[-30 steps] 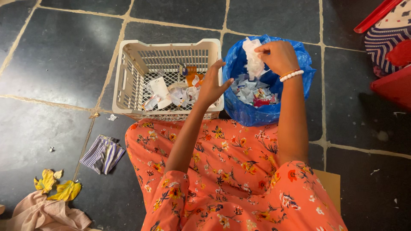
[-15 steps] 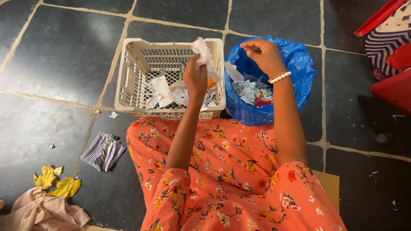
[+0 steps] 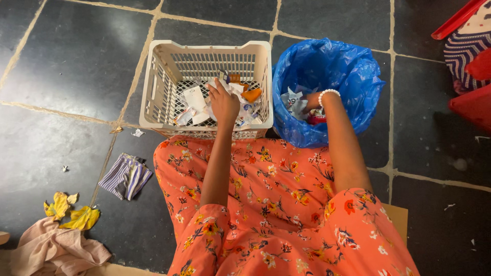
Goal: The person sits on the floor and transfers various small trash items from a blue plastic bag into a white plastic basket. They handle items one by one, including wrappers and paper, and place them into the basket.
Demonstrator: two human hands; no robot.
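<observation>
Blue bag point(image 3: 353, 76) at 1 o'clock, touching beige crate point(image 3: 153, 87) at 11 o'clock. Paper scraps point(image 3: 197, 99) heaped in crate. Left hand point(image 3: 223, 102) pressed palm-down on scraps, fingers together. Right hand point(image 3: 310, 101) sunk among bag's litter; grip impossible to tell.

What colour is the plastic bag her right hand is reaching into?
Bright blue: the crinkled plastic bag beside the cream plastic basket, seen clearly in the head view.
</observation>
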